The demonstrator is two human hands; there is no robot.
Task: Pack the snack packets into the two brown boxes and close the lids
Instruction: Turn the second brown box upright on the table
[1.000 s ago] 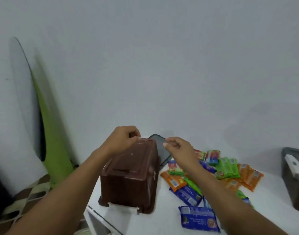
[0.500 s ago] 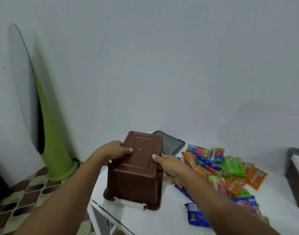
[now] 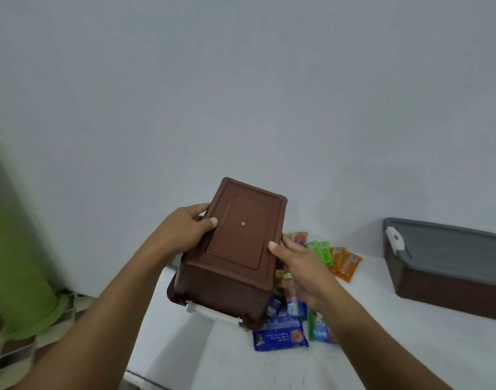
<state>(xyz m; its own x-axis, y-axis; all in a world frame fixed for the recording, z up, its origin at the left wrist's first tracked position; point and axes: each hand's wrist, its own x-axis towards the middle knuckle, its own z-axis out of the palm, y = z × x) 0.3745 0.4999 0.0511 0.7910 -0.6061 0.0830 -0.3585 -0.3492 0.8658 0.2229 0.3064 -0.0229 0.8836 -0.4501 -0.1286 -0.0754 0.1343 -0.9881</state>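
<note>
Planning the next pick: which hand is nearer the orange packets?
Right. The right hand sits just left of the orange packets; the left hand is beyond the brown box.

Brown box [image 3: 241, 237], base up, gripped by left hand [image 3: 182, 235] and right hand [image 3: 300, 266]. Snack packets [image 3: 280, 336] on white table [image 3: 382, 333]. Lidded brown box [image 3: 449, 285], far right

A: What can't you make out?
B: The upturned brown box [image 3: 235, 243] hides its own inside — and, with the right hand [image 3: 300, 266], half the snack packets [image 3: 280, 337].
A: Their print?
B: Blurred. The lidded box [image 3: 452, 280] runs off the right edge — the green shape [image 3: 18, 263] off the left.
</note>
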